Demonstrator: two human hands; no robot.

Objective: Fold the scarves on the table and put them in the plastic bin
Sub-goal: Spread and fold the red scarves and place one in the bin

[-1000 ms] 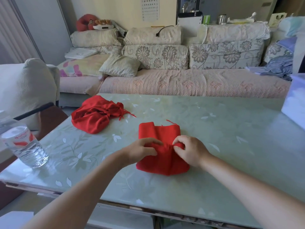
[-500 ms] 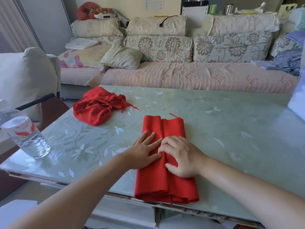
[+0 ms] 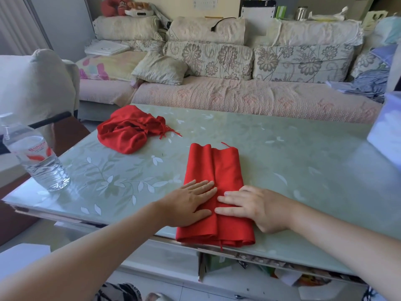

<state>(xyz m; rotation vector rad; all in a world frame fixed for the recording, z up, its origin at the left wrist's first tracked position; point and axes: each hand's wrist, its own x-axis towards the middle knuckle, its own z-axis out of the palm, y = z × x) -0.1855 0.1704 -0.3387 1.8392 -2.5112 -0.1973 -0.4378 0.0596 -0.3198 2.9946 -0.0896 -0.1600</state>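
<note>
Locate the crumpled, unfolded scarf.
Head view: the crumpled scarf lies on the table's far left, past the water bottle, apart from the folded scarf.

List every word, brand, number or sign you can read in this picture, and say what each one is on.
Label of the water bottle: red script brand lettering, too blurred to read with certainty.
Wall chart above the sofa: rows of tiny marks, too small to read.
Nothing else in view carries legible text.
</note>
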